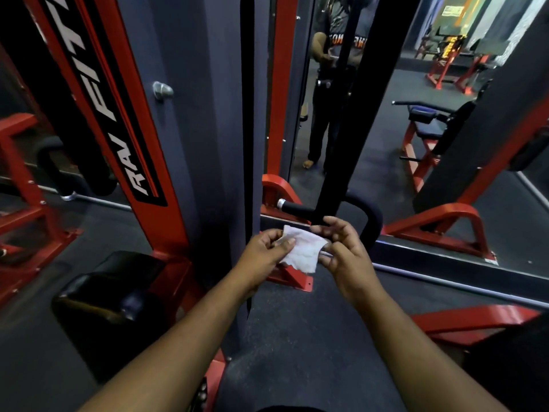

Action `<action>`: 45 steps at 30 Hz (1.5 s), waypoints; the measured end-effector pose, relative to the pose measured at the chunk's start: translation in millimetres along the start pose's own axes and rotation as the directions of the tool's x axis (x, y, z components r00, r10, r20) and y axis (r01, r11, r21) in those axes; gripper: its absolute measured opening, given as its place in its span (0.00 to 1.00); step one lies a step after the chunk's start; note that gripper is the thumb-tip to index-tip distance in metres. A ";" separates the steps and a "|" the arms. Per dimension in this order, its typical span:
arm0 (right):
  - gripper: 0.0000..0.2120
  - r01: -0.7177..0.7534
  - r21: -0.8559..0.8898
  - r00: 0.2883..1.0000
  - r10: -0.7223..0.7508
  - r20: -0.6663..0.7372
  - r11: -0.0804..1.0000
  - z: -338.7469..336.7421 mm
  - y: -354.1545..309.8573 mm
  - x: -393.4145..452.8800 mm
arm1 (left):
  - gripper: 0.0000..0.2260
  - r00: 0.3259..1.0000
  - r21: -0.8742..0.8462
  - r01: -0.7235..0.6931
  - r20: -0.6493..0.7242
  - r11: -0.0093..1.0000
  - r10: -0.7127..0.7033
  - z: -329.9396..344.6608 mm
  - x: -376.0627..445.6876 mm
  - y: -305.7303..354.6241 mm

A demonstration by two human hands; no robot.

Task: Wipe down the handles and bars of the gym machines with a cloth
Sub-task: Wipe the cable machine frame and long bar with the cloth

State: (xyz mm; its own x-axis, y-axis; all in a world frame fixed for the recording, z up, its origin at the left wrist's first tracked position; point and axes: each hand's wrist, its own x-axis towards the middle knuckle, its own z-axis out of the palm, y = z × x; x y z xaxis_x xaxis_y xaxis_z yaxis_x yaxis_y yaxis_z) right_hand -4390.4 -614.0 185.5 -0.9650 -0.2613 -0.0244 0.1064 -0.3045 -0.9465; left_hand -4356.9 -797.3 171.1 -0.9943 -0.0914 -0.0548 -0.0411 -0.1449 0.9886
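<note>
Before the mirror, left hand (266, 251) and right hand (341, 248) pinch cloth (303, 251) stretched left-right.

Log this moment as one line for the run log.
stage: readying cloth | left hand: pinches white cloth | right hand: pinches cloth | black bar: untouched

Two bare forearms, no sleeves in view. No watch, bands or rings seen on left hand (266, 251) or right hand (346, 251). Short fingernails. Dark garment edge at bottom centre of frame.
</note>
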 end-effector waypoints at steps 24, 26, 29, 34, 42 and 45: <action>0.19 0.216 -0.945 0.962 -0.110 0.248 -0.246 48.0 32.0 173.0 | 0.32 0.980 0.983 -0.181 0.180 0.007 0.083 -52.1 153.1 -39.1; 0.16 0.138 -0.929 0.983 -0.070 0.172 -0.343 45.8 49.0 171.9 | 0.31 0.975 0.974 -0.211 0.215 -0.077 0.055 -54.5 161.7 -49.0; 0.21 0.121 -0.919 0.986 -0.058 0.153 -0.374 29.4 77.3 165.7 | 0.28 0.941 0.935 -0.326 0.336 -0.143 0.051 -64.8 166.1 -56.5; 0.21 0.109 -0.905 0.986 -0.073 0.153 -0.412 33.9 76.9 179.2 | 0.30 0.910 0.900 -0.394 0.410 -0.189 0.057 -73.5 163.9 -58.0; 0.11 0.005 -0.948 0.994 -0.098 0.038 -0.319 42.3 66.3 205.2 | 0.34 0.896 0.883 -0.423 0.441 -0.202 0.050 -77.2 167.7 -60.9; 0.21 0.045 -0.914 0.986 -0.132 0.106 -0.402 29.3 97.2 177.4 | 0.33 0.887 0.881 -0.440 0.456 -0.174 0.066 -76.7 170.4 -59.0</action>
State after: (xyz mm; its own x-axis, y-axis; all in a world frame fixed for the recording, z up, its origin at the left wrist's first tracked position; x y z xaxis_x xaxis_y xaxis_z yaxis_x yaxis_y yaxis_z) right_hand -4544.2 -716.8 98.6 -0.9395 -0.3148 0.1351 -0.3054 0.9484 0.0857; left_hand -4516.3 -879.9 92.7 -0.9300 0.3586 0.0807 0.3578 0.9335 -0.0243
